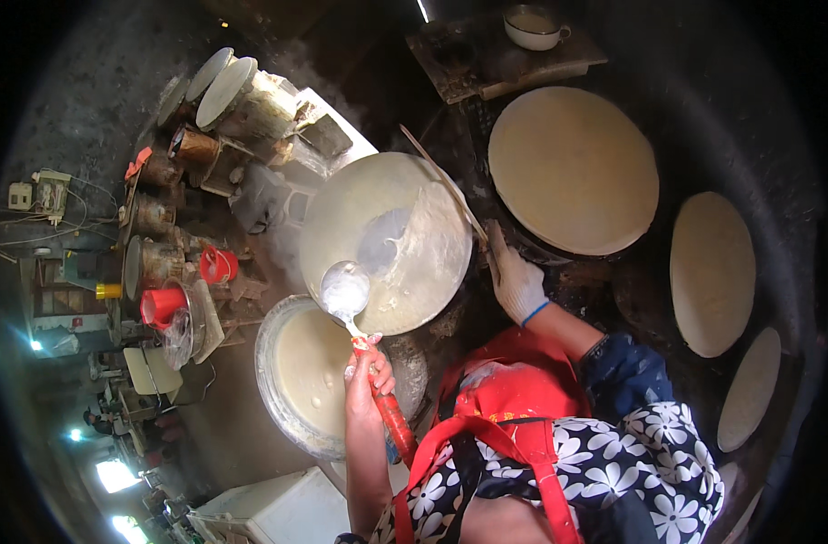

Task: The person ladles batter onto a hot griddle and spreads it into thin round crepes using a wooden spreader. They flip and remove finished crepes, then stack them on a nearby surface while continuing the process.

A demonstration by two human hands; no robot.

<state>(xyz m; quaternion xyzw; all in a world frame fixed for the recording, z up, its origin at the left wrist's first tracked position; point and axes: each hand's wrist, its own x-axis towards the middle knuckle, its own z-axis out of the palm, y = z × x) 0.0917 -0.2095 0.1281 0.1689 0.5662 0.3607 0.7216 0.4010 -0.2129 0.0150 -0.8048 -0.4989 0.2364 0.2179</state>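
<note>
My left hand (370,376) grips the red handle of a metal ladle (345,287), whose batter-coated bowl is over the left part of a round griddle (332,236). Pale wet batter is smeared unevenly across that griddle. My right hand (516,279), in a white glove, grips a long thin wooden spreader (446,181) lying across the griddle's right side. A large metal pot of batter (310,372) stands below the griddle on the left. Right of the griddle, a second round plate carries a smooth pale sheet (573,168).
More round sheets or plates (711,272) line the right side. A white enamel pot (532,36) sits on a ledge at the top. Stoves with round lids (224,91), red buckets (163,304) and a white chest (264,508) are at left. A person (101,422) appears small in the background.
</note>
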